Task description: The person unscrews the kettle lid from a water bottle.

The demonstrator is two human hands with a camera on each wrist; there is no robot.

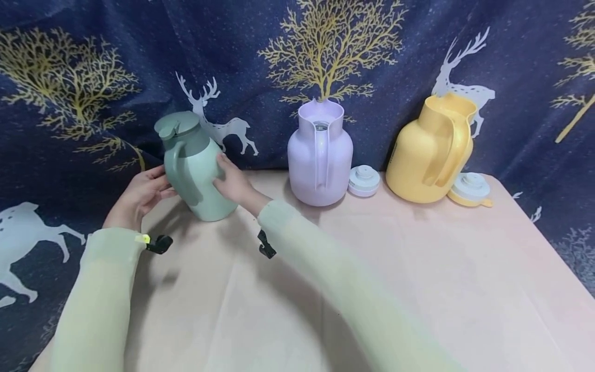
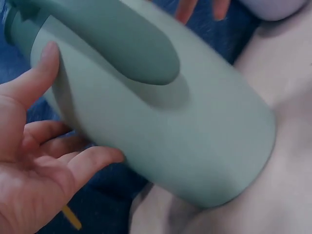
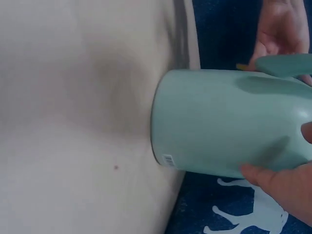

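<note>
A pale green thermos jug (image 1: 202, 175) with a darker green lid (image 1: 176, 124) and handle (image 2: 131, 44) stands at the left of the table, its base on the tabletop. My right hand (image 1: 237, 186) holds its right side, thumb in front and the other fingers partly hidden. On the opposite side, my left hand (image 1: 144, 194) has its fingers loosely spread against the jug's wall. The left wrist view shows a gap between that palm and the jug. A barcode label (image 3: 168, 160) sits low on the body.
A lidless lilac jug (image 1: 321, 160) stands mid-table at the back, a white stopper (image 1: 364, 181) beside it. Farther right is a lidless yellow jug (image 1: 413, 165), next to a white and yellow stopper (image 1: 470, 188). A dark blue cloth (image 1: 260, 67) hangs behind the table (image 1: 418, 268).
</note>
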